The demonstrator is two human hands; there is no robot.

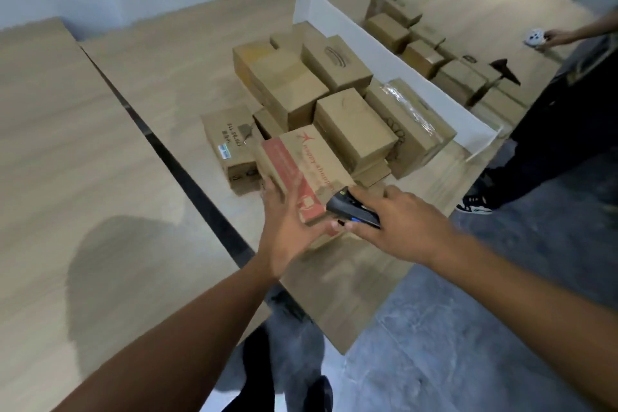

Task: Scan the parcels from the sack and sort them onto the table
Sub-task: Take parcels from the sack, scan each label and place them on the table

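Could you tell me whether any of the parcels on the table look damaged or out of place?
Only the long box beside the white divider stands out: the clear tape along its top is crinkled and looks loose. Nothing appears spilled or crushed.

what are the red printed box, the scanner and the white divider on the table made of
The red printed box looks like corrugated cardboard: matte brown, red ink, folded edges. The scanner is probably hard plastic: black, moulded, with a slight sheen. The white divider is a thin, flat, matte white board, perhaps foam board or a painted panel; the picture leaves that open.
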